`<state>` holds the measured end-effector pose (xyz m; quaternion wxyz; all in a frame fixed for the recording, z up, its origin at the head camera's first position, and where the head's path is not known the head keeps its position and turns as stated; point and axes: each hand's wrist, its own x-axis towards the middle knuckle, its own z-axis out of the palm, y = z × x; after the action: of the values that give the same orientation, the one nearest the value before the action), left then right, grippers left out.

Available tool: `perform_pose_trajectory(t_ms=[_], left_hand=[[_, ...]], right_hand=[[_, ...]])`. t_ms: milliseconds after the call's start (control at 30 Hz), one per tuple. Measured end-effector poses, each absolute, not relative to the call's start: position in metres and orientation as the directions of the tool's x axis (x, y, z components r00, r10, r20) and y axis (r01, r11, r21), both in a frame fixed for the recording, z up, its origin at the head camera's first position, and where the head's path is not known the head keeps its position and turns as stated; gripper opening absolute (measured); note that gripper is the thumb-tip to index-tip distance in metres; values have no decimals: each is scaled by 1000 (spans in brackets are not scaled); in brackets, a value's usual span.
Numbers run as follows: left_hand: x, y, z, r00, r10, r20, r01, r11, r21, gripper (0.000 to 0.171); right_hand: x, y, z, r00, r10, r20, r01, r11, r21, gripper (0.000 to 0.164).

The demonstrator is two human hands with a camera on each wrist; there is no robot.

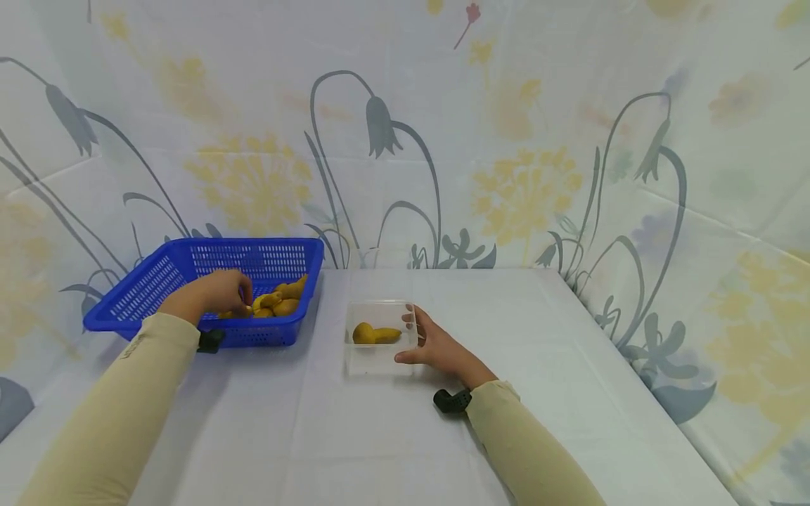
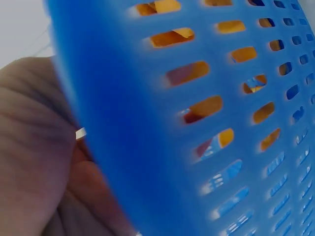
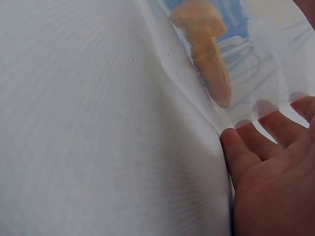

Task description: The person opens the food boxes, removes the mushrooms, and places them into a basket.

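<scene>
At the left stands a blue plastic basket (image 1: 253, 337) with slotted walls, holding several yellow fruit-like pieces (image 1: 286, 307). My left hand (image 1: 215, 292) reaches over its near rim, fingers bent down among these pieces. Whether the fingertips pinch one is hidden; in the left wrist view the basket wall (image 2: 128, 147) covers most of them. A clear plastic box (image 1: 380, 358) stands at the centre. Inside lies something yellow (image 1: 386, 336), round at one end and tapering at the other; one piece or two, I cannot tell. My right hand (image 1: 439, 346) touches the box's right side with fingers spread.
A white cloth (image 1: 538, 337) covers the table. Behind it and at the right hangs a curtain-like sheet (image 1: 405, 176) printed with grey and yellow flowers. Each wrist carries a dark device (image 1: 452, 401) at its sleeve cuff.
</scene>
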<state>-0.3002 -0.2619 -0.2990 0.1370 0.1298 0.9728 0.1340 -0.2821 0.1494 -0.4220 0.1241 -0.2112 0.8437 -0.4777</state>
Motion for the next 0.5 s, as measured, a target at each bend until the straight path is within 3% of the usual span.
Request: perform_pose_trajectory(t_ms=[500], left_hand=[[-293, -254, -292, -898, 333, -289, 251, 925, 286, 13]], right_hand=[[-281, 149, -423, -886, -464, -21, -225, 468, -854, 108]])
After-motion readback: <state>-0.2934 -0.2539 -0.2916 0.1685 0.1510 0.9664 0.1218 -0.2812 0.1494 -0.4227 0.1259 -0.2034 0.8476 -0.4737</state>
